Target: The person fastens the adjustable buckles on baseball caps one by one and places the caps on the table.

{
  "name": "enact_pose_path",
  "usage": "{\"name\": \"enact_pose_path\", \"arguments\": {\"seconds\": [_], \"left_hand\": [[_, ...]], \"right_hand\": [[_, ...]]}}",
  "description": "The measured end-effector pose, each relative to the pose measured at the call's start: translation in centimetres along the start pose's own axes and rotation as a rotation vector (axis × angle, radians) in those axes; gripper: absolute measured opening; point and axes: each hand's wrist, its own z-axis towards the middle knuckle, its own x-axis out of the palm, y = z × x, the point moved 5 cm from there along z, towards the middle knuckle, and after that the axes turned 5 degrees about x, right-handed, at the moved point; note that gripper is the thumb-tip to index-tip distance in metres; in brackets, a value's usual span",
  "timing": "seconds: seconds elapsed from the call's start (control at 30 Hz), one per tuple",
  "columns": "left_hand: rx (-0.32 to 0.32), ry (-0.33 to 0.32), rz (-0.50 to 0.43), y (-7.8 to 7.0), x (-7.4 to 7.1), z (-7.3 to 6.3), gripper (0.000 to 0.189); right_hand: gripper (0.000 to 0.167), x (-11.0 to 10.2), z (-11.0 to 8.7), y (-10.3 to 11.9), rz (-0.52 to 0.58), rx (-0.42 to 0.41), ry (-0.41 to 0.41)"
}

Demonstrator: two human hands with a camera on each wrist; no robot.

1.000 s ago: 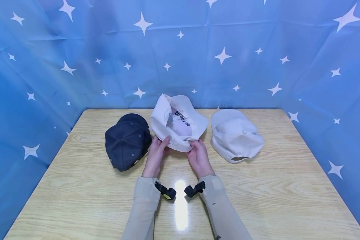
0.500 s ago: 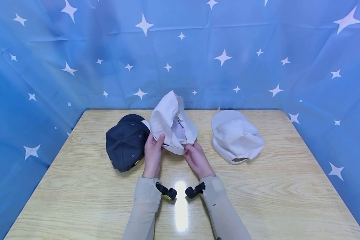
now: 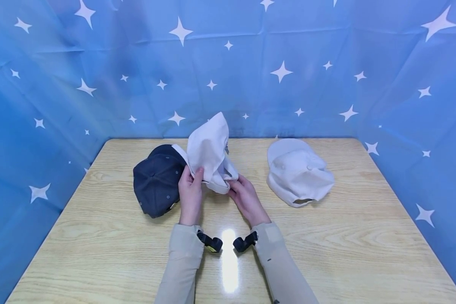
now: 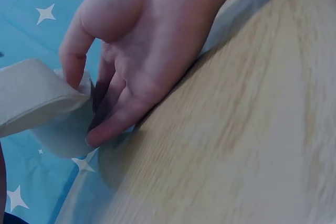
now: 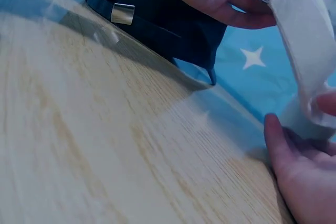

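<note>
Both hands hold a white cap point(image 3: 208, 145) over the middle back of the table, tilted with its crown raised. My left hand point(image 3: 191, 194) pinches its left side, thumb on the near face and fingers behind. On the lower right edge, my right hand point(image 3: 248, 200) grips between thumb and fingers. A pale brim sticks out at the cap's upper left and overlaps a navy cap point(image 3: 157, 181). In the right wrist view, the white cap's band point(image 5: 304, 40) spans between the two hands. The fingers behind the fabric are partly hidden.
The navy cap lies left of the hands, its metal buckle point(image 5: 123, 13) showing in the right wrist view. Another white cap point(image 3: 298, 171) lies to the right, brim toward the back. A blue star-patterned curtain point(image 3: 228, 76) surrounds the wooden table point(image 3: 346, 245) at the back and sides.
The held white cap has turned, from its lettered inside facing up to mostly its outer side showing. The left hand has shifted slightly left; the other caps stay put.
</note>
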Motion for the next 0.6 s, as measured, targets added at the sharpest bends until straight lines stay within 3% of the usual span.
{"name": "enact_pose_path", "arguments": {"seconds": [0.23,0.37,0.6], "left_hand": [[0.041,-0.058,0.079,0.7,-0.7,0.2,0.022],[0.051,-0.046,0.116,1.6,-0.7,0.4,0.020],[0.090,0.005,0.209,2.1,0.0,0.2,0.022]], "right_hand": [[0.050,-0.1,-0.1,0.1,0.026,0.000,-0.014],[0.052,-0.1,-0.3,0.4,0.026,-0.047,0.024],[0.033,-0.4,-0.4,0.9,0.075,-0.108,0.020]]}}
